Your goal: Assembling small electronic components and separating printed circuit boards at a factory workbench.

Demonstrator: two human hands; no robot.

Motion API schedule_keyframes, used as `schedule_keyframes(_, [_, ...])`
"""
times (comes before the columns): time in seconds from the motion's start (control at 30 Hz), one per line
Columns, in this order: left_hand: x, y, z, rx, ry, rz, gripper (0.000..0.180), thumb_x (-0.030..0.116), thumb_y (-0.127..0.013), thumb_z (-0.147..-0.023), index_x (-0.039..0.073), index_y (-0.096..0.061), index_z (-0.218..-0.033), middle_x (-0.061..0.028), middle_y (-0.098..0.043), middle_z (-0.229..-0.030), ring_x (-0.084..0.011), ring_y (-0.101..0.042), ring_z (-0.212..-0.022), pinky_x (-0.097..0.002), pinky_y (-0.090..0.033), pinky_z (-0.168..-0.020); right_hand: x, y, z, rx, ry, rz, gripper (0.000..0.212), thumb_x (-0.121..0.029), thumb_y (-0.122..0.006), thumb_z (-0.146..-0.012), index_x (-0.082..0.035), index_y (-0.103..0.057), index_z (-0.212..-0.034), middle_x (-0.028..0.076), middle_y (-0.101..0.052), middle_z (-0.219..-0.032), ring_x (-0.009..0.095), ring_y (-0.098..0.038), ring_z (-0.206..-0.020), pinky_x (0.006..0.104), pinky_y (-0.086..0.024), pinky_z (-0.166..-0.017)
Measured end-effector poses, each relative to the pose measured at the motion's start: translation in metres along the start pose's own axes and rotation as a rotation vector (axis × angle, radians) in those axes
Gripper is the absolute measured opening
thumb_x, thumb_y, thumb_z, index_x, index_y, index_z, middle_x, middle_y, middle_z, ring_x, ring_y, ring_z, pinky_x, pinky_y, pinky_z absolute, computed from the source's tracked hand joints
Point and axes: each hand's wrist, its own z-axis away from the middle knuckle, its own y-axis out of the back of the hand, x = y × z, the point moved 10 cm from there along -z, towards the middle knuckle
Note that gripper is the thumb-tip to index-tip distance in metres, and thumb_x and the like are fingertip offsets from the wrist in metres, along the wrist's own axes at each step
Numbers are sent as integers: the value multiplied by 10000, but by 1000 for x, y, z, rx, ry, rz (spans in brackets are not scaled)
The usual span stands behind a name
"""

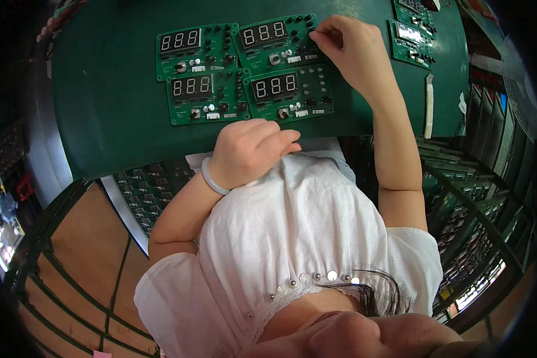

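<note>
Several green circuit boards with three-digit displays lie close together on the green table. My right hand (357, 53) has its fingertips pinched at the right edge of the upper right board (256, 58), beside its black round buttons (300, 34). Whatever is between those fingertips is hidden. My left hand (250, 148) is curled closed at the table's front edge, just below the lower right board (314, 89); its palm is out of sight. That board has pale round spots (314, 76) at its upper right. The upper left board (168, 62) and lower left board (181, 107) carry black buttons.
More circuit boards (403, 52) lie at the table's right side. A pale narrow strip (429, 107) is near the right edge of the green table (113, 107). Racks with many boards (146, 200) stand below the table, and green metal rails (116, 304) are at lower left.
</note>
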Motion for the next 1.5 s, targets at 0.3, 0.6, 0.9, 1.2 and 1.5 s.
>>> schedule_keyframes(0.3, [-61, 2, 2, 271, 680, 757, 193, 176, -640, -950, 24, -724, -1033, 67, -393, -649, -39, -290, -536, -231, -239, -485, -31, 26, 36, 29, 192, -490, 111, -40, -732, -808, -33, -709, -916, 102, -659, -833, 198, -654, -753, 289, -527, -684])
schedule_keyframes(0.6, [-50, -52, -14, 228, 873, 1866, 287, 253, -471, -1038, 10, -591, -1132, 35, -474, -740, -52, -343, -602, -197, -268, -518, -58, 32, 54, 110, 401, -541, 213, -7, -788, -710, -69, -706, -897, 73, -610, -909, 206, -640, -802, 297, -523, -673])
schedule_keyframes(0.9, [-77, -15, -15, 356, 922, 1410, 276, 99, -397, -1026, -54, -496, -1235, -108, -617, -1017, -82, -509, -794, -222, -448, -724, -20, 18, 41, 31, 388, -361, 169, 24, -706, -775, -52, -673, -923, 85, -642, -882, 282, -629, -828, 353, -519, -690])
schedule_keyframes(1.2, [-79, 6, -35, 199, 687, 541, 152, 107, -475, -1009, -14, -508, -1095, -57, -695, -896, -72, -494, -648, -212, -418, -641, -22, 5, 40, 11, 407, -345, 156, -14, -730, -729, -61, -659, -859, 75, -633, -833, 278, -607, -804, 381, -510, -696])
schedule_keyframes(1.5, [-81, -3, -39, 159, 713, 588, 175, 167, -593, -970, -4, -633, -969, -38, -664, -716, -76, -579, -658, -211, -420, -605, -14, -11, 34, -117, 248, -281, 114, -79, -746, -720, -82, -718, -830, 66, -617, -806, 263, -632, -808, 370, -514, -688])
